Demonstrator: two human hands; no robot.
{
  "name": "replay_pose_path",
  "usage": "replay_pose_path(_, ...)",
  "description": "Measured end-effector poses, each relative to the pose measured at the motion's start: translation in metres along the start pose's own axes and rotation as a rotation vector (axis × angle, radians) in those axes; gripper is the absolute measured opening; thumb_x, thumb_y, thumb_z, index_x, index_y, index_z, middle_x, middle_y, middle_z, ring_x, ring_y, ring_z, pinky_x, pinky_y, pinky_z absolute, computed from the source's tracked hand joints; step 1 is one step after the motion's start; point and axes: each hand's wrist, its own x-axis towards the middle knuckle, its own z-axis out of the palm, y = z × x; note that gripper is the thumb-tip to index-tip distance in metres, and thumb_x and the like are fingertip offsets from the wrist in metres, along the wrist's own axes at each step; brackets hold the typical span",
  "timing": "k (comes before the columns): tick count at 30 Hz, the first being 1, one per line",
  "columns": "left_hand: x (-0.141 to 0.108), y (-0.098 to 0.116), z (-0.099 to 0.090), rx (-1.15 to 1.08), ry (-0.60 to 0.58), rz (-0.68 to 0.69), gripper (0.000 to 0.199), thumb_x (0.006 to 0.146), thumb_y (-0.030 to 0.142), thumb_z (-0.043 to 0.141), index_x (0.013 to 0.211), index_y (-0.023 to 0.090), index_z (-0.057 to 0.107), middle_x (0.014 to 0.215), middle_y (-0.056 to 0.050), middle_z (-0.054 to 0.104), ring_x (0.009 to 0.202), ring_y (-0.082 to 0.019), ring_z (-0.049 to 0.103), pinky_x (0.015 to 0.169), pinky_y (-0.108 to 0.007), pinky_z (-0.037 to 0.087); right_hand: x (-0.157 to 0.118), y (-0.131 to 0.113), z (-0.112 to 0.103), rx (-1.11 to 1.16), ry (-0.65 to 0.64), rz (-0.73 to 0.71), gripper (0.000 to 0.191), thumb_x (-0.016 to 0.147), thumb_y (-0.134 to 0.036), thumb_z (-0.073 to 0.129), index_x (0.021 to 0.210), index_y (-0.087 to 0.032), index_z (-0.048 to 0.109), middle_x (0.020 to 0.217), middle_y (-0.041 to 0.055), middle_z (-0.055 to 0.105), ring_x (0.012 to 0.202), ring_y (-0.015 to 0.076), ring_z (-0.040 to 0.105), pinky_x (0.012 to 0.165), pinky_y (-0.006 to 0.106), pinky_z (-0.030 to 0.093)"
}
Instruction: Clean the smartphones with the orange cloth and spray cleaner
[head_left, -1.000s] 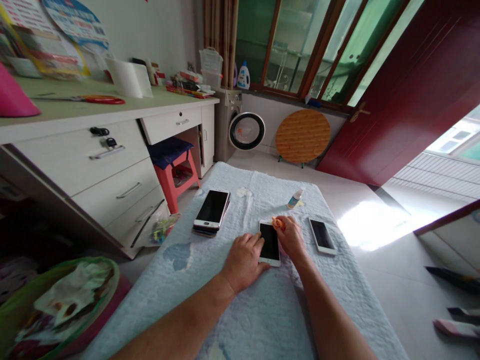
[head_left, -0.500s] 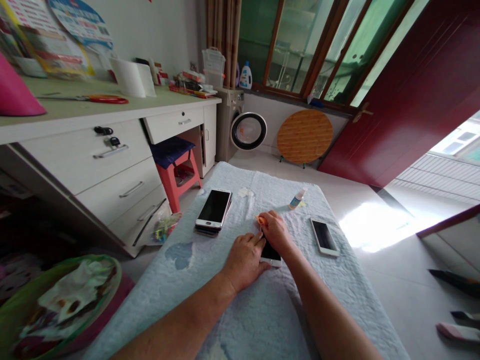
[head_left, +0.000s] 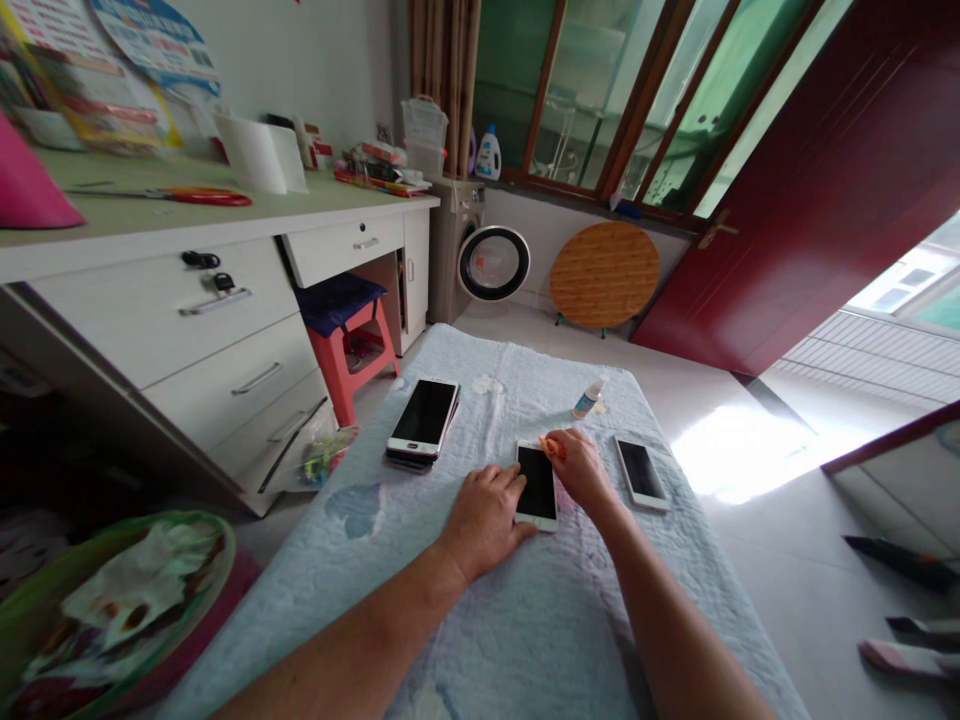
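Observation:
A white-framed smartphone (head_left: 537,488) with a dark screen lies flat on the light blue quilted cover (head_left: 420,620). My left hand (head_left: 484,520) holds it by its left side, fingertips over the screen's edge and thumb at the bottom corner. Bunched in my closed right hand (head_left: 579,468) is an orange cloth (head_left: 553,447), pressed on the phone's upper right corner. A second white phone (head_left: 642,472) lies to the right. On the left, a stack of phones (head_left: 424,415) has a white one on top. Beyond my right hand stands a small spray bottle (head_left: 590,397) with a clear cap.
At the left are a white desk (head_left: 217,350) with drawers, a red stool (head_left: 349,350) and a full waste bin (head_left: 232,560). Behind the covered surface stand an open washing machine (head_left: 457,220) and a round wooden tabletop (head_left: 606,272). A red door (head_left: 772,190) is on the right.
My right hand has slid the orange cloth rightward to the phone's upper right edge, uncovering more of the screen. My left hand stays at the phone's left side.

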Motion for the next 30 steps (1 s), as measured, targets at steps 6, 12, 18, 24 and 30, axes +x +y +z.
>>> replay_pose_path(6, 0.001, 0.0, -0.001, -0.013, -0.005, -0.006, 0.059, 0.078, 0.052, 0.065, 0.126, 0.019, 0.055, 0.137, -0.011, 0.053, 0.121, -0.03, 0.049, 0.1, -0.043, 0.038, -0.027, -0.017, -0.017, 0.026, -0.116, -0.03, 0.024, 0.077, -0.007, 0.05, 0.09, -0.02, 0.067, 0.083, 0.0021, 0.06, 0.075, 0.014, 0.056, 0.07, 0.023, 0.039)
replay_pose_path(12, 0.0, -0.001, 0.0, 0.001, 0.0, -0.003, 0.058, 0.078, 0.052, 0.066, 0.124, 0.018, 0.057, 0.138, -0.011, 0.052, 0.121, -0.03, 0.049, 0.1, -0.043, 0.039, -0.066, -0.031, -0.031, 0.08, -0.228, -0.069, 0.024, 0.078, -0.006, 0.05, 0.088, -0.021, 0.067, 0.083, 0.0021, 0.059, 0.074, 0.0133, 0.056, 0.067, 0.023, 0.039)
replay_pose_path(18, 0.0, -0.003, 0.002, -0.006, 0.001, 0.013, 0.06, 0.078, 0.054, 0.066, 0.124, 0.017, 0.056, 0.138, -0.012, 0.052, 0.121, -0.03, 0.05, 0.101, -0.043, 0.038, -0.078, -0.037, -0.038, 0.127, -0.278, -0.071, 0.021, 0.081, -0.01, 0.051, 0.09, -0.021, 0.067, 0.085, 0.0021, 0.059, 0.073, 0.0126, 0.056, 0.067, 0.022, 0.039)
replay_pose_path(24, 0.002, -0.004, -0.004, -0.023, -0.029, 0.019, 0.061, 0.077, 0.053, 0.067, 0.125, 0.017, 0.055, 0.139, -0.011, 0.051, 0.122, -0.029, 0.048, 0.103, -0.043, 0.037, -0.045, -0.026, -0.027, 0.046, -0.195, -0.047, 0.017, 0.083, -0.012, 0.052, 0.09, -0.018, 0.066, 0.083, 0.0029, 0.059, 0.073, 0.0131, 0.056, 0.069, 0.023, 0.039)
replay_pose_path(30, 0.003, -0.007, -0.002, -0.015, -0.025, 0.039, 0.059, 0.077, 0.052, 0.067, 0.124, 0.018, 0.057, 0.138, -0.011, 0.052, 0.117, -0.03, 0.05, 0.099, -0.043, 0.04, -0.001, -0.01, -0.008, -0.026, -0.095, -0.043, 0.014, 0.085, -0.021, 0.054, 0.091, -0.017, 0.067, 0.082, 0.0042, 0.061, 0.075, 0.0145, 0.055, 0.071, 0.024, 0.038)
